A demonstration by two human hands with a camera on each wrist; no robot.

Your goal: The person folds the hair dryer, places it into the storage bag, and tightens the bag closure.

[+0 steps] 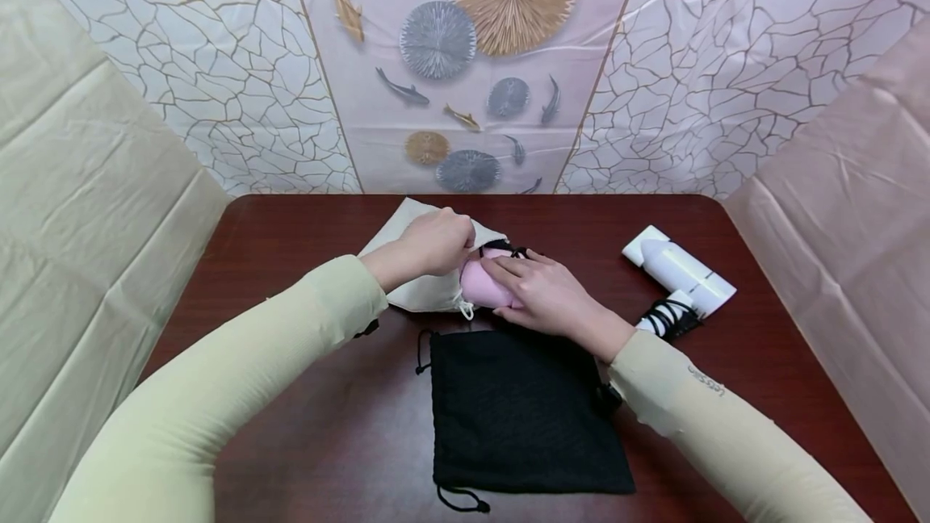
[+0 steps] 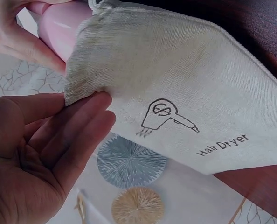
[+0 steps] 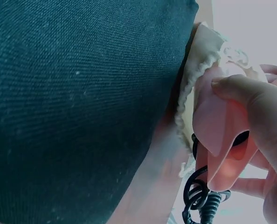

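Observation:
A cream drawstring bag [image 1: 417, 294], printed "Hair Dryer" in the left wrist view, lies toward the back of the table with its mouth to the right. At that mouth my left hand [image 1: 438, 240] pinches the fabric rim between thumb and fingers and holds it up. A pink hair dryer [image 1: 481, 285] is partly inside the bag; its other end sticks out. My right hand [image 1: 541, 293] grips this end, the thumb lying along the pink shell [image 3: 215, 116] in the right wrist view. A coiled black cord [image 3: 194, 191] hangs beside the dryer.
In front of the hands a black drawstring bag [image 1: 519, 410] lies flat, its cords at the left corners. A white hair dryer [image 1: 683, 269] with a black cord [image 1: 663, 317] wound at its handle lies at the right. Fabric walls enclose the table's back and sides.

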